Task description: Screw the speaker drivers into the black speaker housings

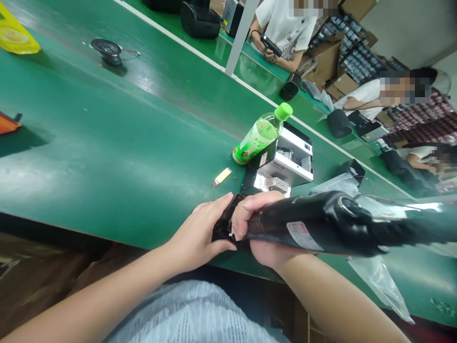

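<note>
Over the green counter [117,166], the left hand [198,233] has its grip around a black part [224,224]; the right hand [252,208] grips a black handheld tool [317,223], tail toward three o'clock. From the left hand, a green-capped bottle [255,143] stands at one o'clock, a speaker [106,49] at eleven.

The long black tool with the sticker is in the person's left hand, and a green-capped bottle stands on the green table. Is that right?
Not quite: the head view shows the long black tool in the right hand; the left hand is on the black part instead. The tool does have the sticker, and the green-capped bottle does stand on the green table.
</note>
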### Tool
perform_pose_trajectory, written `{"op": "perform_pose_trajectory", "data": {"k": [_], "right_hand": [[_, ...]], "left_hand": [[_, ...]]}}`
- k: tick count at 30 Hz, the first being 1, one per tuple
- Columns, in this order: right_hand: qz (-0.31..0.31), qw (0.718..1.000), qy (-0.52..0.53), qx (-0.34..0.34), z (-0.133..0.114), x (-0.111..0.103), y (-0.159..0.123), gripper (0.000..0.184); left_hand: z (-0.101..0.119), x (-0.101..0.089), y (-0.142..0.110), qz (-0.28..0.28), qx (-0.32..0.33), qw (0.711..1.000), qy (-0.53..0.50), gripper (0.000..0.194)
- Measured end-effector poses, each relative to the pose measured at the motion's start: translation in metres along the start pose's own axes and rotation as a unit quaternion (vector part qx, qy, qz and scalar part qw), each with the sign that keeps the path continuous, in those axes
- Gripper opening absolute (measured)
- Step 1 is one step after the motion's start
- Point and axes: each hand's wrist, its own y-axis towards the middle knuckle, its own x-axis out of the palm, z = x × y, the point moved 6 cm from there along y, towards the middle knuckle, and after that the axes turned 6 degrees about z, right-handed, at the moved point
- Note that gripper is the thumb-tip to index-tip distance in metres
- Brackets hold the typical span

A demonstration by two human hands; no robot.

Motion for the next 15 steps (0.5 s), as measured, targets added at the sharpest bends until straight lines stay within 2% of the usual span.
{"op": "perform_pose_trajectory", "data": {"k": [4,6,8,11,13,15], "right_hand": [[0.025,0.999,0.015,-0.029,0.005,0.0,-0.008,0.053],[0.043,0.997,0.025,-0.051,0.011,0.0,-0.012,0.061],[0.055,0.995,0.033,-0.071,0.016,0.003,-0.013,0.069],[0.046,0.995,0.035,-0.084,0.012,0.01,-0.007,0.076],[0.045,0.995,0.038,-0.081,-0.005,0.011,-0.002,0.073],[0.067,0.993,0.05,-0.086,-0.037,0.001,0.0,0.07]], "left_hand": [[0.009,-0.008,0.007,-0.019,0.012,0.999,0.035,0.136],[0.016,-0.014,0.015,-0.046,0.029,0.997,0.055,0.14],[0.023,-0.018,0.025,-0.078,0.048,0.993,0.075,0.133],[0.03,-0.02,0.038,-0.113,0.069,0.985,0.109,0.109],[0.032,-0.019,0.042,-0.127,0.076,0.98,0.133,0.101],[0.035,-0.018,0.04,-0.137,0.076,0.975,0.16,0.109]]}}
